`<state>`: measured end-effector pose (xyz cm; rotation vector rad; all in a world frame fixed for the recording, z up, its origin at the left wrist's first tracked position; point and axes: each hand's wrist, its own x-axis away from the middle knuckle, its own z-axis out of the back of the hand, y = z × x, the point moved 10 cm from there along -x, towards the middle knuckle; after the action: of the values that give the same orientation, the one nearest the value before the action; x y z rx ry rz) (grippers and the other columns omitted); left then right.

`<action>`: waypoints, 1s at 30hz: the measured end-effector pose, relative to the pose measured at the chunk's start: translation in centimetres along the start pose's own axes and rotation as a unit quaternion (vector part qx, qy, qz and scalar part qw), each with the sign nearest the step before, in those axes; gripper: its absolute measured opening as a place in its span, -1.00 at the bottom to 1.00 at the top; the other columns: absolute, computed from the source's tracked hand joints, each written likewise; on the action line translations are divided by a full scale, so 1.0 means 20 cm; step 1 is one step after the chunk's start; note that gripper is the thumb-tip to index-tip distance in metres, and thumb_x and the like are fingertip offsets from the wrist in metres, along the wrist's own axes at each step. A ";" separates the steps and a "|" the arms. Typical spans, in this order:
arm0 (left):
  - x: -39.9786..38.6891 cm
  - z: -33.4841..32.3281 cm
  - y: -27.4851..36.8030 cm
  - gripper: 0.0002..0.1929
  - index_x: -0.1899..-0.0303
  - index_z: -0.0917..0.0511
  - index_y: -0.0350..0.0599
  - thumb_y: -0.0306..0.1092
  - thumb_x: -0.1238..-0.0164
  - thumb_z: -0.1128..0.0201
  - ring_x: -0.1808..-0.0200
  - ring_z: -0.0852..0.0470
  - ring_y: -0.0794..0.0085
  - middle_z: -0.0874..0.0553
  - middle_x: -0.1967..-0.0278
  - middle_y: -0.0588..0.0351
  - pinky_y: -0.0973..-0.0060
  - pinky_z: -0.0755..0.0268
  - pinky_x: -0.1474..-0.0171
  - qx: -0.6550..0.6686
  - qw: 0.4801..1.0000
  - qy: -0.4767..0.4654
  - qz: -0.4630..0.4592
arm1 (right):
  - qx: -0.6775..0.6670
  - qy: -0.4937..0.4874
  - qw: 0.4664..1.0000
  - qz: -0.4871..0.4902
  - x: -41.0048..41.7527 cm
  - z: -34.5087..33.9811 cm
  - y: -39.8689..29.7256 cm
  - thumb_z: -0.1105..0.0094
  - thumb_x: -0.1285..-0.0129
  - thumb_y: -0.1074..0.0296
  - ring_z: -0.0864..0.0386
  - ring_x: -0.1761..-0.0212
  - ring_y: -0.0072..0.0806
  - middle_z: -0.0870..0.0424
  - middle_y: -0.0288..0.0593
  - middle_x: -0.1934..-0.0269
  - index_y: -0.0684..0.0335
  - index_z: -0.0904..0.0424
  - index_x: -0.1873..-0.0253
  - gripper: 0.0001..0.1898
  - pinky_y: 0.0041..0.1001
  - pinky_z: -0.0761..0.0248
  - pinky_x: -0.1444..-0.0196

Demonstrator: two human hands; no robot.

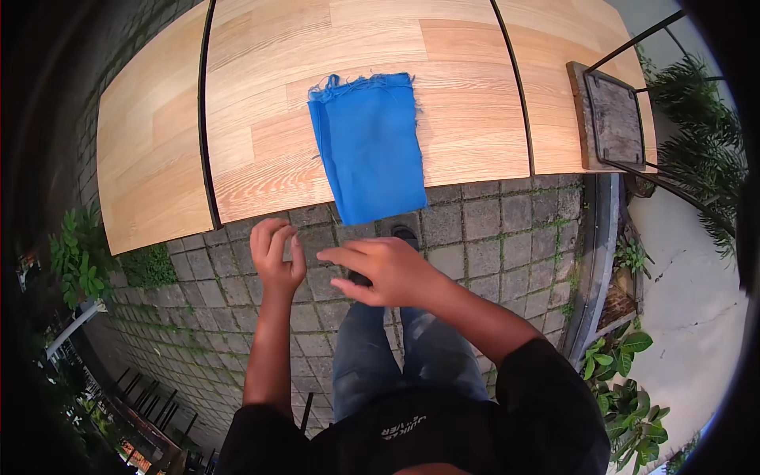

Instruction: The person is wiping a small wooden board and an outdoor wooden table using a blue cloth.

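Note:
A folded blue cloth with a frayed far edge lies on the wood-patterned tabletop. Its near end extends past the table's front edge. My left hand is in the air just in front of that edge, fingers curled and thumb apart, holding nothing. To its right, my right hand is held with thumb and fingers spread, also with nothing in it. Both hands are nearer to my body than the cloth, and neither touches it.
An upturned stool with a worn seat and metal legs rests on the table's right end. Dark strips divide the tabletop. Beneath me are grey paving blocks with moss in the joints. Leafy plants grow beside a pale wall at right.

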<state>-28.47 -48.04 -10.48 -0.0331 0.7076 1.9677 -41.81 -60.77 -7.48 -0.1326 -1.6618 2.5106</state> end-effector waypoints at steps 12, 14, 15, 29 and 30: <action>-0.52 -0.03 -0.67 -0.34 -0.67 -0.31 -0.11 -0.03 -0.72 -0.16 -0.78 -0.05 -0.20 -0.24 -0.72 -0.25 -0.07 0.10 -0.76 -0.155 0.978 0.013 0.137 | 0.381 0.166 0.904 -0.098 -0.19 0.51 0.63 -0.24 -0.47 -0.33 0.16 -0.87 0.16 -0.01 0.03 -0.83 -0.25 -0.25 -0.78 -0.14 0.37 0.36 -0.76; -0.52 0.00 -0.67 -0.33 -0.66 -0.32 -0.10 -0.02 -0.71 -0.18 -0.79 -0.05 -0.20 -0.24 -0.73 -0.25 -0.08 0.11 -0.76 -0.152 0.978 0.020 0.141 | 0.415 0.194 0.878 -0.141 -0.05 0.79 0.75 -0.23 -0.48 -0.33 0.15 -0.88 0.13 0.00 0.01 -0.84 -0.28 -0.24 -0.78 -0.15 0.33 0.34 -0.77; -0.52 0.00 -0.67 -0.34 -0.66 -0.32 -0.09 -0.03 -0.71 -0.18 -0.79 -0.05 -0.19 -0.24 -0.73 -0.25 -0.08 0.10 -0.76 -0.159 0.977 0.010 0.142 | 0.435 0.212 0.859 -0.166 0.00 0.94 0.83 -0.22 -0.49 -0.32 0.14 -0.88 0.11 0.01 0.00 -0.84 -0.28 -0.23 -0.78 -0.15 0.31 0.34 -0.78; -0.56 -0.04 -0.63 -0.38 -0.62 -0.41 -0.04 -0.12 -0.65 -0.25 -0.77 -0.13 -0.15 -0.28 -0.71 -0.22 -0.11 0.05 -0.75 -0.138 0.980 0.005 0.143 | 0.416 0.173 0.887 -0.101 -0.35 0.76 0.71 -0.21 -0.46 -0.35 0.18 -0.88 0.15 0.02 0.01 -0.84 -0.28 -0.22 -0.79 -0.13 0.33 0.42 -0.79; -0.54 -0.02 -0.65 -0.38 -0.62 -0.41 -0.04 -0.12 -0.65 -0.25 -0.77 -0.13 -0.15 -0.28 -0.71 -0.22 -0.11 0.05 -0.75 -0.140 0.979 0.007 0.147 | 0.399 0.145 0.900 -0.096 -0.27 0.70 0.69 -0.22 -0.46 -0.34 0.19 -0.88 0.14 0.03 0.01 -0.85 -0.28 -0.22 -0.79 -0.12 0.32 0.42 -0.78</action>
<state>-12.52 -52.78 -13.31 -0.1195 0.4589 2.3414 -39.31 -79.72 -14.66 -0.2242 -0.4355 2.6226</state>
